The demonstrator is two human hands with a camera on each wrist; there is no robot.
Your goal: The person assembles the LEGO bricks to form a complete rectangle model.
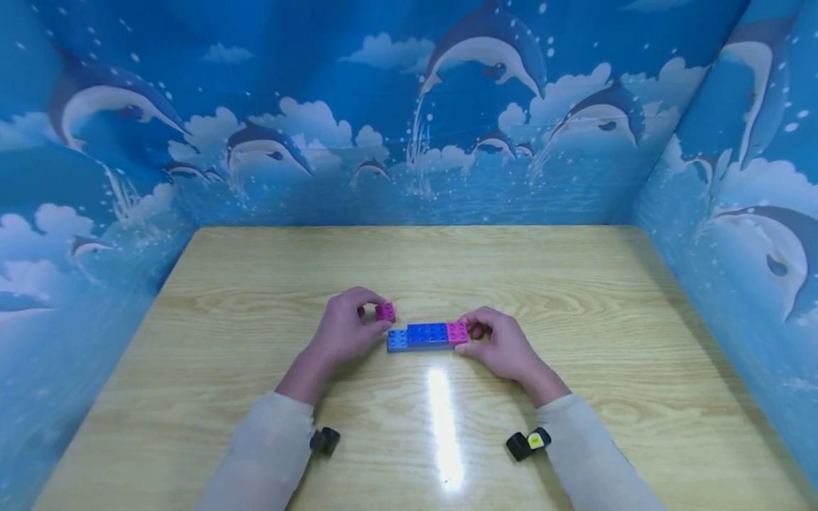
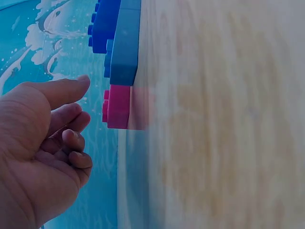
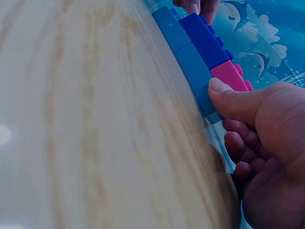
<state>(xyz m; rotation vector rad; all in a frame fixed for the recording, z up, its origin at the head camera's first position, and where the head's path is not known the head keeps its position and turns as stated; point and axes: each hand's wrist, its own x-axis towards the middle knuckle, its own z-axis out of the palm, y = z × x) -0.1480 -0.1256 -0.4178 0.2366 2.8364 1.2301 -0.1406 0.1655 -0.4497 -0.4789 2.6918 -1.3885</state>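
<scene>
A built strip of toy building bricks lies on the table: a lower blue row (image 3: 195,71), with a dark blue brick (image 1: 427,333) and a pink brick (image 1: 457,333) on top. Light blue studs (image 1: 397,339) show at its left end. My right hand (image 1: 501,344) grips the right end, thumb on the near side and index finger at the back. A loose magenta brick (image 1: 385,312) sits on the table behind the left end. My left hand (image 1: 348,326) is beside it, thumb and index finger parted; the left wrist view shows the thumb above and apart from the brick (image 2: 118,107).
The wooden table (image 1: 255,270) has a bright light reflection in front of the strip. Dolphin-printed cloth (image 1: 358,85) closes off the back and both sides. A dark band device (image 1: 326,441) is on the left wrist and another (image 1: 528,443) on the right.
</scene>
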